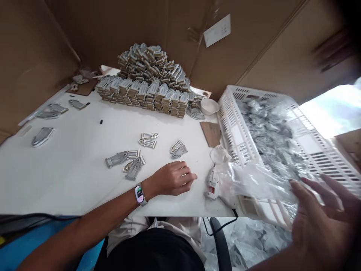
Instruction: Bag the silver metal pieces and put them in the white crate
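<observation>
My left hand, with a watch on its wrist, rests on the white table in a loose fist. No object shows in its fingers. Just beyond it lies a small pair of arch-shaped grey metal pieces. More of these pieces lie to its left. At the right edge my right hand is spread, slightly blurred, over the side of a white crate. A clear plastic bag stretches toward its fingertips; the fingers are apart and do not visibly grip it. Between the hands lies a glue gun.
Stacked metal pieces line the back, by a white bowl and a cardboard scrap. Bagged pieces fill the crate. Cardboard walls enclose the table. A black cable hangs off the front edge.
</observation>
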Demonstrator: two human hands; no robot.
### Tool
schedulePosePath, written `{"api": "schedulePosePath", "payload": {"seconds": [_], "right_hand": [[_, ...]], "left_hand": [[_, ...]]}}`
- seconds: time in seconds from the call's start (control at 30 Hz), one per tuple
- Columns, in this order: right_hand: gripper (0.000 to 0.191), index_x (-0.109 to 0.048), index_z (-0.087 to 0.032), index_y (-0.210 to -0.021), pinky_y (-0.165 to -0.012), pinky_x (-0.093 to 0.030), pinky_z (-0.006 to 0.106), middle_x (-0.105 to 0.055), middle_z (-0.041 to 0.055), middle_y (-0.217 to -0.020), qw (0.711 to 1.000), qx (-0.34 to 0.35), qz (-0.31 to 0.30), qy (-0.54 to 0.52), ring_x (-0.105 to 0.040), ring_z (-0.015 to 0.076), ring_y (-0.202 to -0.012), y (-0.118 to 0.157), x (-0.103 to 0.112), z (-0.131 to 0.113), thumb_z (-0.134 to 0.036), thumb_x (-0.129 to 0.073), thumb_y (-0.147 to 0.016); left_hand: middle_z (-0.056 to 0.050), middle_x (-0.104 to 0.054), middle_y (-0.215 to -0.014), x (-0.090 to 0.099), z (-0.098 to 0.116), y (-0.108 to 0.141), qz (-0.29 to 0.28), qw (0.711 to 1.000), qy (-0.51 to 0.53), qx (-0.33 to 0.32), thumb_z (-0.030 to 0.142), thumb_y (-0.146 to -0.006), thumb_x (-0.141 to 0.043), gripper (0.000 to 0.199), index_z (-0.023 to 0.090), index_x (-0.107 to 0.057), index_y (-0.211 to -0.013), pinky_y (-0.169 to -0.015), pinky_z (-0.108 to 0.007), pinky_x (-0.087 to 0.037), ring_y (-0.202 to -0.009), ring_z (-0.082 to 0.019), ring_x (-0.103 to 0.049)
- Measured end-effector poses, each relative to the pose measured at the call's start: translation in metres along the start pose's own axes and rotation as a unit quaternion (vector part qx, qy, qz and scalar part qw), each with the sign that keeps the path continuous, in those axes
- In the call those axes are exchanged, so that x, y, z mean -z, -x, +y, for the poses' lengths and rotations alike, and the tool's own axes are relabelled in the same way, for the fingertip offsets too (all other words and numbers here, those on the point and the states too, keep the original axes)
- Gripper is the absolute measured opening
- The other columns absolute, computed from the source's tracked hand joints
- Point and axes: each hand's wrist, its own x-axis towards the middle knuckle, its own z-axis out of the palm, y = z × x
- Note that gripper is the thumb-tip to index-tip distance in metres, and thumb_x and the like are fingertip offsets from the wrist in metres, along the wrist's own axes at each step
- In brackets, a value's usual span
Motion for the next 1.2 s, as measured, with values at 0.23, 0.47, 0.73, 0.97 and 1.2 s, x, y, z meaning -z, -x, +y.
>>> {"api": "schedulePosePath", "payload": {"seconds": [0.23,0.47,0.73,0.97,1.2], "right_hand": [[0.055,-0.060,-0.017,-0.076,-0.103,-0.065,0.040,-0.078,0.0079,-0.111,0.999,-0.014,-0.007,-0.031,-0.077,0.0246,-0.109,-0.002,-0.003,0.010,-0.040,-0.107,-0.058],[0.056,-0.068,-0.017,-0.081,-0.106,-0.065,0.039,-0.079,0.0084,-0.111,0.998,-0.045,-0.021,-0.045,-0.075,0.0296,-0.123,-0.001,-0.003,0.010,-0.047,-0.108,-0.056],[0.061,-0.070,-0.018,-0.083,-0.103,-0.067,0.036,-0.080,0.0081,-0.110,0.998,-0.054,-0.023,-0.040,-0.077,0.0302,-0.120,-0.007,0.000,0.025,-0.052,-0.109,-0.051],[0.060,-0.076,-0.020,-0.096,-0.111,-0.065,0.034,-0.080,0.0071,-0.120,0.997,-0.065,-0.021,-0.027,-0.076,0.0311,-0.125,-0.004,0.005,0.039,-0.050,-0.108,-0.054],[0.060,-0.078,-0.022,-0.097,-0.087,-0.071,0.028,-0.081,0.0075,-0.121,0.994,-0.060,-0.084,0.021,-0.077,0.0336,-0.122,-0.012,0.016,0.054,-0.049,-0.107,-0.052]], "left_hand": [[-0.003,-0.072,-0.087,0.002,-0.005,0.001,0.024,0.999,0.030,0.029,0.010,-0.098,-0.062,0.024,0.019,-0.067,-0.119,-0.074,-0.032,-0.055,-0.080,-0.018,-0.065],[-0.003,-0.071,-0.087,0.007,-0.004,0.001,0.027,0.999,0.034,0.028,0.008,-0.100,-0.061,0.023,0.019,-0.066,-0.119,-0.075,-0.033,-0.055,-0.080,-0.018,-0.064],[-0.002,-0.072,-0.087,0.007,-0.003,0.002,0.048,0.996,0.044,0.055,0.007,-0.099,-0.062,0.022,0.020,-0.067,-0.115,-0.073,-0.033,-0.055,-0.079,-0.018,-0.063],[-0.002,-0.073,-0.088,0.008,-0.001,0.005,0.047,0.993,0.065,0.088,0.008,-0.100,-0.060,0.023,0.021,-0.067,-0.117,-0.071,-0.034,-0.054,-0.078,-0.018,-0.061],[-0.003,-0.074,-0.088,0.009,-0.002,0.009,0.042,0.988,0.080,0.124,0.008,-0.100,-0.058,0.023,0.022,-0.066,-0.117,-0.070,-0.035,-0.056,-0.077,-0.019,-0.064]]}}
